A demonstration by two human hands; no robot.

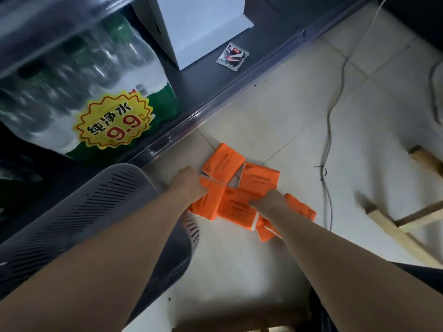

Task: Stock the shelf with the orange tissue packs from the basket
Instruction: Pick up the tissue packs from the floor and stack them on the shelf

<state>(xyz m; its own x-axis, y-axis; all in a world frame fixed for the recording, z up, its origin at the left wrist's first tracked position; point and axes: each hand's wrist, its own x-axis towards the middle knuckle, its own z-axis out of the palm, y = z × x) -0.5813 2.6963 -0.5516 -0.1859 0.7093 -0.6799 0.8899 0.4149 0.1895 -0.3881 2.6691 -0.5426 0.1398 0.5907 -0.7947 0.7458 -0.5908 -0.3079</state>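
The orange tissue packs [257, 179] lie on the floor [287, 111] beside the grey basket [96, 212], below the shelf [215, 92]. The left hand [189, 183] grips 1 pack's edge. The right hand [271, 200] rests bent fingers on another; I cannot tell whether it grips.

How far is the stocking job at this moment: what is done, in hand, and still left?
Done: nothing stocked; the orange tissue packs lie heaped on the floor beside the basket. In hand: the left hand grips one pack, the right hand rests on another. Left: every visible pack must go onto the shelf, which shows only bottled water, a white box and a small sachet.
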